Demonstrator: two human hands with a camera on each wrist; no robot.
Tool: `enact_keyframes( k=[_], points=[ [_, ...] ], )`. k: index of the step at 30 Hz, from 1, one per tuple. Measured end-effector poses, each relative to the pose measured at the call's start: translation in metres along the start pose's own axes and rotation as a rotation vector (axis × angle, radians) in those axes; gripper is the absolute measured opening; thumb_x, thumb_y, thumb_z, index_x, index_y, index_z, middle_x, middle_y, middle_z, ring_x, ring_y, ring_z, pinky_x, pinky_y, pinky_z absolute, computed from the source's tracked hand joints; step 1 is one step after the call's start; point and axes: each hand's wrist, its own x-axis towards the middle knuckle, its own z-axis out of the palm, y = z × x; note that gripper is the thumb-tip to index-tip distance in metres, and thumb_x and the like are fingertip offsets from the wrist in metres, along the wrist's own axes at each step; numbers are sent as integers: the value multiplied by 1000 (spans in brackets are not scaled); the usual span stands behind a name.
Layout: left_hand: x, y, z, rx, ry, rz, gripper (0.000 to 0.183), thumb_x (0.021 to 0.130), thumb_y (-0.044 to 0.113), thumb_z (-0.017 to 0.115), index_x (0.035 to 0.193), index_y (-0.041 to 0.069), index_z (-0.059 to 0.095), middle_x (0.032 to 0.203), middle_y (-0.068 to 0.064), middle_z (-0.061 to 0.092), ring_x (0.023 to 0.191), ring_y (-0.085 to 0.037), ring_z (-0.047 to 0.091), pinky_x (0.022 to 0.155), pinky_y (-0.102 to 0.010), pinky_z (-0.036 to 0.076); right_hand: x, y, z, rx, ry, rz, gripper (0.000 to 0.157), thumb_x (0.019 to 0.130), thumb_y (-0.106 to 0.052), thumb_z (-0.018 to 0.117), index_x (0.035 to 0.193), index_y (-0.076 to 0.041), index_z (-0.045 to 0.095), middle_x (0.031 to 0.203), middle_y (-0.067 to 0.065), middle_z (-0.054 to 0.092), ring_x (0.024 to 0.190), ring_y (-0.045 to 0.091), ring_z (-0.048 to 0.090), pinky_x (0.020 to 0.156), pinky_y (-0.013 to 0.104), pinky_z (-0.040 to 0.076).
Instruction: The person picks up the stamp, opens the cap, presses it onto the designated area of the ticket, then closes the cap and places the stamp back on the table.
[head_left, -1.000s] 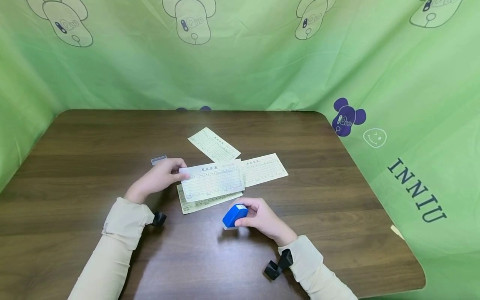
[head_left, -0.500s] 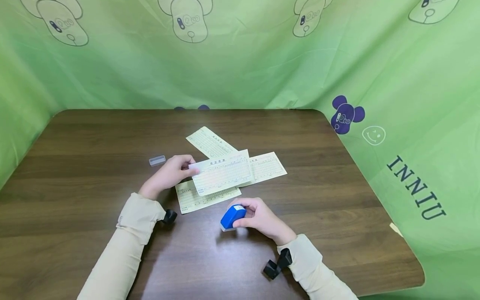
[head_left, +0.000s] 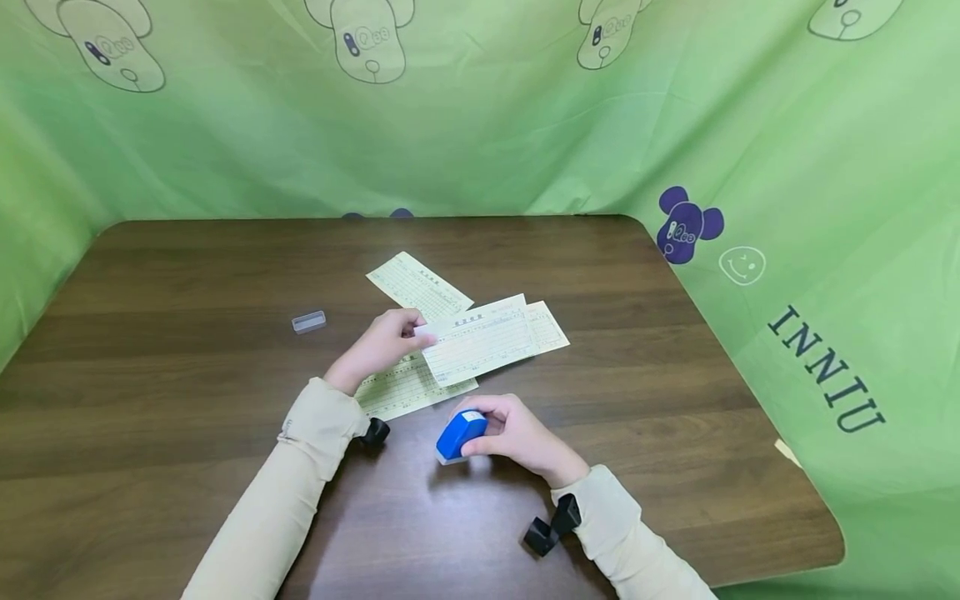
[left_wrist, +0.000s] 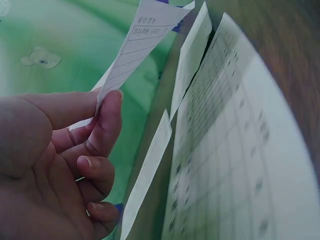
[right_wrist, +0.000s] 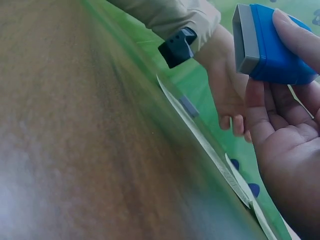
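Between thumb and fingers, my left hand (head_left: 382,346) pinches the left end of a printed form slip (head_left: 480,340), held above other slips on the table. In the left wrist view that slip (left_wrist: 145,40) bends slightly at the pinch. My right hand (head_left: 517,433) grips a blue self-inking stamp (head_left: 461,435) just above the table, near the front of the papers. Its grey-edged base (right_wrist: 245,40) shows in the right wrist view. Under and around the held slip lie a lower slip (head_left: 405,396), a slip farther back (head_left: 412,282) and one at the right (head_left: 551,325), partly covered.
A small clear plastic cap (head_left: 308,322) lies on the brown table (head_left: 187,350), left of the papers. Green printed cloth (head_left: 480,125) hangs behind the table and along its right side. Each wrist carries a black camera mount (head_left: 551,525).
My left hand has carried its slip rightward and slightly away from me, exposing the clear cap and more of the lower slip. My right hand and the stamp stay almost still.
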Motion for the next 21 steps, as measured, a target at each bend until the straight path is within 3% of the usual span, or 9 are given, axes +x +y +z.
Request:
enact_keyframes(
  k=[8, 21],
  points=[
    [15, 5, 23, -10, -19, 10, 19, 91, 16, 66, 80, 4, 57, 59, 5, 38, 58, -11, 36, 58, -25, 32, 1, -2, 1, 2, -12, -9, 48, 84, -16, 76, 108, 20, 56, 101, -9, 65, 90, 4, 62, 82, 19, 53],
    [25, 18, 48, 4, -59, -1, 18, 89, 19, 68, 86, 3, 60, 69, 2, 48, 66, -12, 43, 60, -22, 36, -1, -7, 1, 2, -3, 6, 58, 81, -26, 78, 108, 21, 55, 100, -9, 64, 93, 4, 60, 82, 19, 51]
  ],
)
